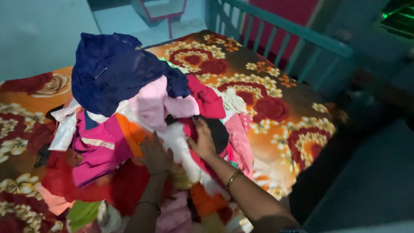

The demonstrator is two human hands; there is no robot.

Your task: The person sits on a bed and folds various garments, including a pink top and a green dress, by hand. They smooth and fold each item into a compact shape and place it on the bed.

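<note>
- Floral bedsheet (276,108), orange and red with cream blossoms, covers a bed beside a teal slatted railing (284,30).
- Heap of crumpled clothes (129,129) lies on the sheet, left of the railing: soft navy garment (112,69) on top, pale pink cloth (155,103) below it.
- Left hand (155,153), fingers spread, presses flat on the heap, gripping nothing.
- Right hand (202,140), open, rests on white cloth (179,142) beside a black piece (217,131).

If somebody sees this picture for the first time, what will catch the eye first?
A big heap of bright clothes fills the left and middle of the bed, with a dark blue garment on top. Near the bottom, the left hand and right hand press into the heap. Beneath lies an orange floral bedsheet, with a teal railing behind.
</note>
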